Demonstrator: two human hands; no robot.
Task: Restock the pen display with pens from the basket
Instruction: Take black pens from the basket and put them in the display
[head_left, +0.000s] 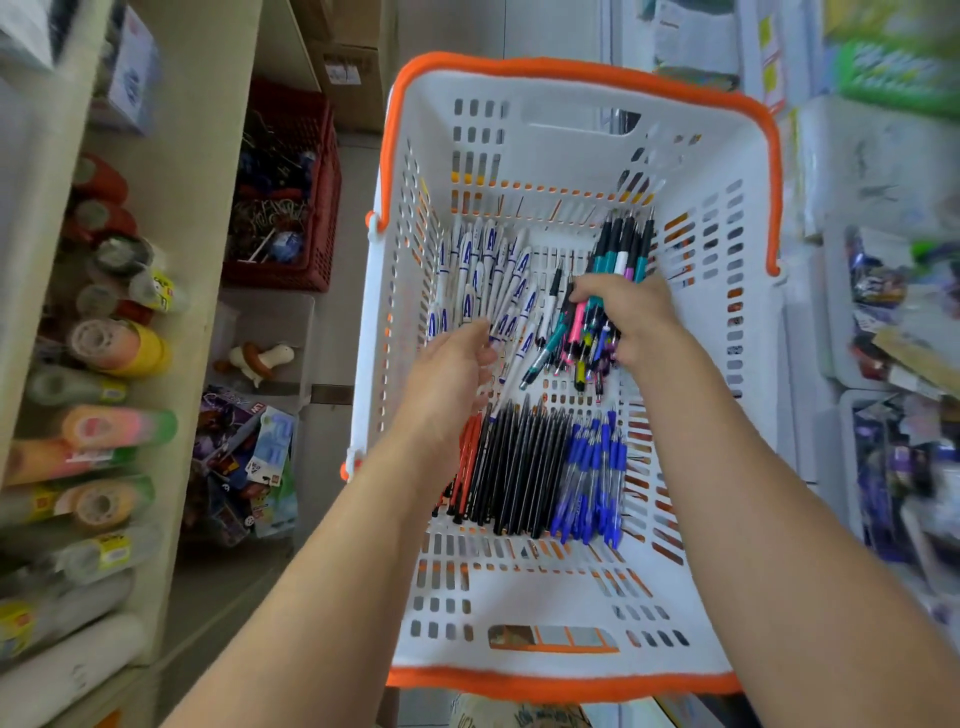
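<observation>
On the white plastic pens with blue bands, lying at the far left of the white slotted plastic basket with the orange rim, we can read a large blue capital "A", repeated from barrel to barrel. We see yellow price stickers on the rolls of wrapping paper stacked on the left shelf, and printing on the colourful card packets in the clear bin beside the basket, but all of it is too blurred for us to make out. We find no other legible writing.
</observation>
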